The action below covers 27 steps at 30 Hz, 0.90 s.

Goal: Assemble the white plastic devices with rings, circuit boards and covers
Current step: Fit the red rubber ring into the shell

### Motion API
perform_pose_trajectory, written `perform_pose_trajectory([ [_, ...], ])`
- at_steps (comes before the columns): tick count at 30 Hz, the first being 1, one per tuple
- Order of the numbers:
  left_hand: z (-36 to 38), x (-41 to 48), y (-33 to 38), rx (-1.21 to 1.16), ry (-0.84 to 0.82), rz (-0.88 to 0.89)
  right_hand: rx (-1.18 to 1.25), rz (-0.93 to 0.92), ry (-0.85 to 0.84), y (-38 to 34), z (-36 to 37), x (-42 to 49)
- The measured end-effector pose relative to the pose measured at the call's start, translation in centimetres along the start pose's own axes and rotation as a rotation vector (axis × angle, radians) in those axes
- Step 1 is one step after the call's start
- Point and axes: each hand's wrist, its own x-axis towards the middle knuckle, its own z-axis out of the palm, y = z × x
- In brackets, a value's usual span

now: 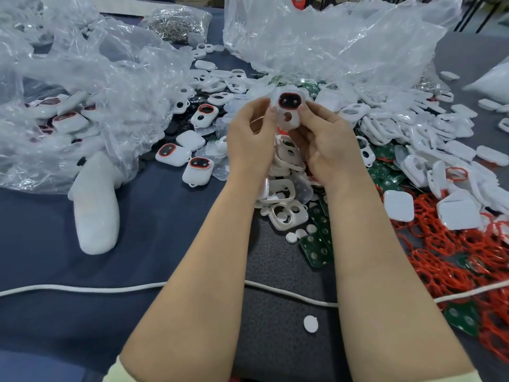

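Both hands hold one white plastic device (289, 110) up above the table's middle. A red ring frames its dark oval window, and a round hole sits below that. My left hand (252, 136) pinches its left edge. My right hand (327, 142) grips its right side and bottom from underneath. Below the hands lies a heap of white frames (283, 194). Green circuit boards (316, 246) lie in front of that heap. Red rings (451, 252) are piled at the right, beside white covers (399, 205). Finished devices (197, 169) lie to the left.
Crumpled clear plastic bags (82, 86) fill the left and the far middle (330, 40). A white foam piece (95, 205) lies at the left. A white cable (110, 289) runs across the dark cloth near me. A loose white disc (310, 323) lies between my forearms.
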Motion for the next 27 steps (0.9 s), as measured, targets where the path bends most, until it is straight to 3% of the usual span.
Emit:
perform_pose_trajectory([
  [12, -0.1, 0.1, 0.2, -0.244, -0.098, -0.132, 0.01, 0.042, -0.089, -0.4, -0.4, -0.2],
  [16, 0.0, -0.2, 0.3, -0.185, -0.022, -0.121, -0.318, -0.115, 0.003, 0.0, 0.2, -0.2],
  [22, -0.1, -0.1, 0.4, -0.115, -0.006, -0.128, -0.611, -0.23, 0.046, 0.2, 0.8, -0.6],
  [27, -0.1, 0.1, 0.4, -0.153, -0.054, -0.166, -0.594, -0.239, 0.043, 0.3, 0.7, -0.6],
])
